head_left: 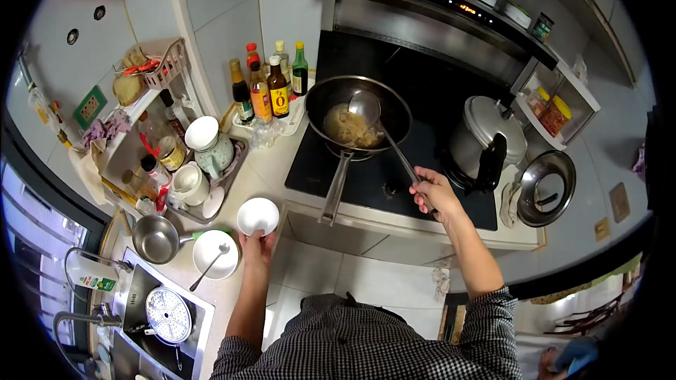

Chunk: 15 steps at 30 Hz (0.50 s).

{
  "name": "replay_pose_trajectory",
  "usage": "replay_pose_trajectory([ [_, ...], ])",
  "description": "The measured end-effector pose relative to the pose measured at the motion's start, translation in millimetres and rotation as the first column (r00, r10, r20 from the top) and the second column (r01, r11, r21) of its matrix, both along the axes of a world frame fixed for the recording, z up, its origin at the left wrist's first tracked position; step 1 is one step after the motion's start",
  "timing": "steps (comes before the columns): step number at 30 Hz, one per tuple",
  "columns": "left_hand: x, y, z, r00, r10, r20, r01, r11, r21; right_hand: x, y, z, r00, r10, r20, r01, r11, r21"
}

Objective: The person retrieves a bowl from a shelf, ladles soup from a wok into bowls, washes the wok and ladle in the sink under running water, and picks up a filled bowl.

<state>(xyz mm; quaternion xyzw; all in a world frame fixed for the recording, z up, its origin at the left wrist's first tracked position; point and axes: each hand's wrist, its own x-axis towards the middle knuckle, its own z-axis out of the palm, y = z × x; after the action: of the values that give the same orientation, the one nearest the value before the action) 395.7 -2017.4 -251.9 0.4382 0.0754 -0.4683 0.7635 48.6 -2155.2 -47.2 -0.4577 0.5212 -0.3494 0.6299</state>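
Note:
My right hand (pixel 432 193) is closed around the handle of a metal ladle (pixel 400 153). The ladle's bowl rests inside a dark wok (pixel 395 93), at the brownish food (pixel 346 128) with some liquid in it. My left hand (pixel 258 245) grips the near rim of a small white bowl (pixel 255 209), thumb at the inner edge, over the counter's edge. Beside that hand, on the counter, is a second white bowl (pixel 206 262) with a spoon (pixel 211 264) lying across it. The wok's long handle (pixel 336 186) points toward me.
A pressure cooker (pixel 486 130) stands on the right of the black cooktop (pixel 310 162). Sauce bottles (pixel 279 88) fill a tray at the back left. A saucepan (pixel 155 238) sits beside the sink (pixel 134 288). A metal lid (pixel 563 176) leans at the right.

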Motion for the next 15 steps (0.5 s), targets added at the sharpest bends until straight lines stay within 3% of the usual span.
replay_pose_trajectory([
  [5,15.5,-13.7,-20.1,0.994,0.076,-0.074,-0.078,0.997,-0.025,-0.4,9.3,-15.7,0.981,-0.004,-0.196,-0.031,0.984,-0.176],
  [8,13.9,-3.3,-36.8,0.993,0.094,-0.073,-0.104,0.983,-0.154,3.5,17.2,-11.0,0.947,-0.093,-0.307,0.006,0.963,-0.27],
  [9,18.0,4.2,-55.6,0.966,0.073,-0.247,-0.098,0.991,-0.092,1.2,16.8,-14.7,0.957,-0.075,-0.28,-0.002,0.964,-0.266],
  [10,4.5,21.2,-25.2,0.944,0.098,-0.314,-0.133,0.987,-0.091,1.2,17.8,-16.4,0.968,-0.086,-0.237,0.017,0.96,-0.278],
  [11,-0.3,36.2,-30.5,0.951,0.067,-0.303,-0.117,0.982,-0.15,3.3,21.0,-14.0,0.953,-0.112,-0.28,0.024,0.954,-0.298],
  [13,-8.3,63.5,-0.6,0.88,0.276,-0.387,-0.28,0.959,0.049,-5.6,17.4,-27.8,0.956,-0.128,-0.265,0.035,0.943,-0.331],
  [15,3.1,88.9,-5.0,0.851,0.37,-0.373,-0.404,0.914,-0.016,-16.4,11.9,-41.0,0.96,-0.109,-0.256,0.017,0.941,-0.339],
])
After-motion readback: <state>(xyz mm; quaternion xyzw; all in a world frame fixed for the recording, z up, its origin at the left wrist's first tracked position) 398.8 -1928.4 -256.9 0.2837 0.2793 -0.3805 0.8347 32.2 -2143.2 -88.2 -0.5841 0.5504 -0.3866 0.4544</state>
